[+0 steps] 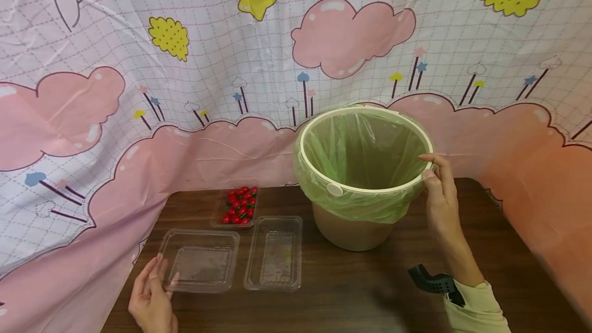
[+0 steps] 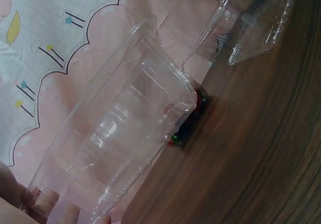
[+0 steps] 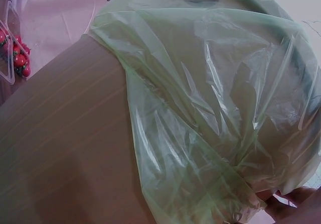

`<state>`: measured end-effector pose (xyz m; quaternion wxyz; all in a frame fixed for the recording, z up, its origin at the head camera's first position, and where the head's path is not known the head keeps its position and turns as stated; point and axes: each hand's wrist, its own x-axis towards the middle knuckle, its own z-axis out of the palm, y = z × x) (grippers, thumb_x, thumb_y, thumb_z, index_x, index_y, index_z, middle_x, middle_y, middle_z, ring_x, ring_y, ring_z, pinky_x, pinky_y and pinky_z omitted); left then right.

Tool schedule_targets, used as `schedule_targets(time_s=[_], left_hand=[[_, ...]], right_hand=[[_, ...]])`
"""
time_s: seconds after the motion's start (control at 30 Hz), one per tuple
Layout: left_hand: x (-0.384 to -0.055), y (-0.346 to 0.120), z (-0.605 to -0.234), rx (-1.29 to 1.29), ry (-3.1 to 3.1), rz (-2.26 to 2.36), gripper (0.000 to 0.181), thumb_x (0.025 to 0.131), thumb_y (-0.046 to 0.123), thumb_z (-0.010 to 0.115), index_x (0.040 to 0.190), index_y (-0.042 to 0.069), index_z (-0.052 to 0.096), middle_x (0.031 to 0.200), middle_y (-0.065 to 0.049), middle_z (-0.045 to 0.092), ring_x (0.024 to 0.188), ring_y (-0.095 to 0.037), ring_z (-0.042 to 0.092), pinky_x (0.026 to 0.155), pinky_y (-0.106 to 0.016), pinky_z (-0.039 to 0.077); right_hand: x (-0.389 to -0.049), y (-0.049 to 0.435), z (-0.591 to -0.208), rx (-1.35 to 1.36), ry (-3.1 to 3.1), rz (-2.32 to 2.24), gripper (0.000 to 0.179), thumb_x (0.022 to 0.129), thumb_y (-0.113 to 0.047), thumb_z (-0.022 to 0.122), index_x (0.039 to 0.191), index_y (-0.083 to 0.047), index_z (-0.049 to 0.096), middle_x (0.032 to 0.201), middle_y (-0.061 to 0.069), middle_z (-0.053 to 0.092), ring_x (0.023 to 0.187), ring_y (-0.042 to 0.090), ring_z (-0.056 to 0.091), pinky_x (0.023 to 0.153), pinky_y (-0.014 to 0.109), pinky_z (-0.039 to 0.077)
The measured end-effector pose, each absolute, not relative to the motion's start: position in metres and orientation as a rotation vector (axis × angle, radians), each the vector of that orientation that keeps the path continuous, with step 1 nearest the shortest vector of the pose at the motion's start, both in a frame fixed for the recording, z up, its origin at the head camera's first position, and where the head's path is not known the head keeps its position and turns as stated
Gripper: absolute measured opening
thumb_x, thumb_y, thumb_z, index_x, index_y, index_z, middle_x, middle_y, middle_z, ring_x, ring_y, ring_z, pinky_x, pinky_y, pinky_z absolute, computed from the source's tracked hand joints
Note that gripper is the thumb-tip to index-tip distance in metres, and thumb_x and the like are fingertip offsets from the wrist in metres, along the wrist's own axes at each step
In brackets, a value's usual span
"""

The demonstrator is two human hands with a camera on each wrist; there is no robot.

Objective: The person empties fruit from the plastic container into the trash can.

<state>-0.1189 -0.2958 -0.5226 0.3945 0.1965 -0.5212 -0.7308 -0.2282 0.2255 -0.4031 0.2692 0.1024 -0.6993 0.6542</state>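
Observation:
My left hand (image 1: 152, 294) pinches the near left corner of a clear plastic container (image 1: 199, 261); the left wrist view shows fingers through the wall of this clear container (image 2: 115, 128). A tan trash bin (image 1: 353, 233) stands upright, lined with a green plastic bag (image 1: 361, 204) folded down over its outside under a cream rim ring (image 1: 351, 188). On the right side of that rim, my right hand (image 1: 441, 199) grips with thumb outside and index finger reaching over the edge. The right wrist view shows the wrinkled green bag (image 3: 215, 83) up close.
A second clear container (image 1: 273, 256) lies between the held one and the bin. Behind them, small red fruits (image 1: 239, 207) fill another clear container at the back of the dark wooden table (image 1: 342, 297). A patterned cloth (image 1: 231, 153) hangs behind.

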Motion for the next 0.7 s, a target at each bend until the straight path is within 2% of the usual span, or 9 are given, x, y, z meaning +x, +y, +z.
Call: schedule_targets(time_s=[0.13, 0.2, 0.27, 0.47, 0.6, 0.7], left_hand=[[-0.117, -0.298, -0.528, 0.559, -1.31, -1.964, 0.034, 0.106, 0.008, 0.054, 0.137, -0.006, 0.059, 0.135, -0.006, 0.067, 0.118, -0.015, 0.066, 0.077, -0.028, 0.061], [-0.117, -0.299, -0.53, 0.586, -1.308, -2.001, 0.034, 0.107, 0.009, 0.054, 0.137, -0.004, 0.059, 0.136, -0.005, 0.067, 0.12, -0.015, 0.065, 0.078, -0.028, 0.061], [-0.117, -0.3, -0.533, 0.611, -1.308, -2.028, 0.034, 0.107, 0.011, 0.055, 0.138, -0.002, 0.059, 0.136, -0.003, 0.067, 0.12, -0.014, 0.065, 0.078, -0.027, 0.06], [-0.12, -0.302, -0.542, 0.602, -1.26, -2.033, 0.029, 0.106, 0.007, 0.056, 0.132, -0.003, 0.064, 0.123, -0.001, 0.074, 0.11, -0.01, 0.07, 0.073, -0.017, 0.052], [-0.12, -0.301, -0.546, 0.537, -1.163, -2.051, 0.025, 0.103, 0.001, 0.059, 0.124, -0.008, 0.067, 0.114, -0.005, 0.076, 0.102, -0.013, 0.073, 0.07, -0.017, 0.052], [-0.119, -0.301, -0.55, 0.518, -1.122, -2.095, 0.023, 0.101, 0.0, 0.061, 0.122, -0.006, 0.069, 0.113, -0.006, 0.076, 0.101, -0.013, 0.073, 0.075, -0.018, 0.054]], right_hand=[[-0.229, 0.227, -0.402, 0.301, -1.884, 1.775, 0.04, 0.11, -0.017, 0.034, 0.144, 0.001, 0.046, 0.124, 0.012, 0.042, 0.108, 0.027, 0.036, 0.083, 0.033, 0.024], [-0.229, 0.227, -0.402, 0.303, -1.876, 1.782, 0.039, 0.11, -0.016, 0.034, 0.144, 0.001, 0.046, 0.128, 0.014, 0.042, 0.107, 0.028, 0.037, 0.083, 0.033, 0.025], [-0.229, 0.226, -0.403, 0.306, -1.858, 1.8, 0.039, 0.11, -0.015, 0.034, 0.143, 0.001, 0.046, 0.133, 0.011, 0.042, 0.112, 0.03, 0.034, 0.085, 0.034, 0.023], [-0.23, 0.226, -0.404, 0.315, -1.842, 1.798, 0.039, 0.109, -0.015, 0.035, 0.142, 0.002, 0.047, 0.13, 0.014, 0.041, 0.111, 0.031, 0.035, 0.084, 0.034, 0.025], [-0.23, 0.226, -0.405, 0.341, -1.817, 1.828, 0.038, 0.109, -0.014, 0.035, 0.142, 0.003, 0.046, 0.134, 0.011, 0.04, 0.124, 0.028, 0.033, 0.086, 0.032, 0.023], [-0.231, 0.226, -0.405, 0.361, -1.789, 1.853, 0.038, 0.109, -0.013, 0.036, 0.141, 0.004, 0.046, 0.137, 0.009, 0.041, 0.129, 0.026, 0.031, 0.09, 0.032, 0.021]])
